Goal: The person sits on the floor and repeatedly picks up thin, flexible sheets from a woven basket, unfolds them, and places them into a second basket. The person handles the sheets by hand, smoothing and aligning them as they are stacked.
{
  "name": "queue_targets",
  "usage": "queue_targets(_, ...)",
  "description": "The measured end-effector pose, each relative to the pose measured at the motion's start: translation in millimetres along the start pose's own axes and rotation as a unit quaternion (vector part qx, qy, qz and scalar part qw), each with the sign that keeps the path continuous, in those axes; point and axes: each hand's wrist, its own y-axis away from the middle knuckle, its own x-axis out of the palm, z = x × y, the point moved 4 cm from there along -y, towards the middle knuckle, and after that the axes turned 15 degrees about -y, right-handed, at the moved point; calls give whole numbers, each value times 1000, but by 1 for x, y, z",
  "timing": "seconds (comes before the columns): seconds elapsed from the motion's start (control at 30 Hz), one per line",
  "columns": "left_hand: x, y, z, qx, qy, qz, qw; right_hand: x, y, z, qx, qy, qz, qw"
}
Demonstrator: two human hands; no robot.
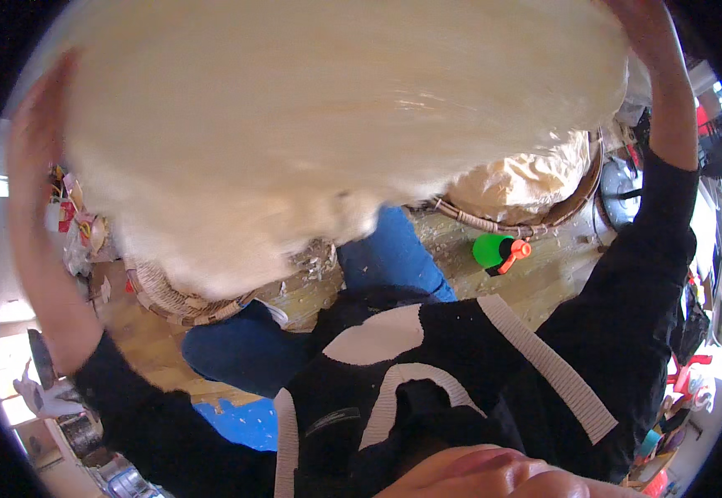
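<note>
A large cream-coloured sheet [336, 93], soft-looking and blurred, spreads between my raised hands and fills the upper view. At its left edge is my left hand [50, 118], blurred, holding the sheet. My right hand [638, 28] holds it at the upper right corner and is partly cut off by the picture's rim. Fingertips of both hands are hidden. The sheet's lower edge hangs ragged over a woven basket [159, 289] at left. Crumpled, shiny cream material [516, 187] lies in a second wicker basket [576, 208] at right.
A green spray bottle with an orange nozzle [492, 250] is on the wooden floor [541, 274]. Pale scraps [317, 258] lie by my bent legs. A blue sheet [243, 423] is at lower left. Assorted clutter [81, 224] stands at the left, with more along the right.
</note>
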Motion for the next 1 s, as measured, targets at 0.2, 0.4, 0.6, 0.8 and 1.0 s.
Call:
queue_targets(0.2, 185, -106, -92, -57, 353, 120, 926, -51, -33, -122, 133, 144, 117, 974)
queue_targets(0.4, 191, -141, -189, 59, 561, -28, 825, -169, -16, -132, 13, 451, 22, 892)
queue_targets(0.6, 299, -71, -236, 175, 407, 25, 896, -166, 144, -168, 90, 344, 28, 934)
queue_targets(0.8, 416, 22, -278, 138, 371, 247, 885, -107, 302, -230, 187, 256, 105, 943)
queue_targets(1.0, 446, 33, -286, 161, 280, 432, 842, -90, 330, -263, 278, 336, 169, 884)
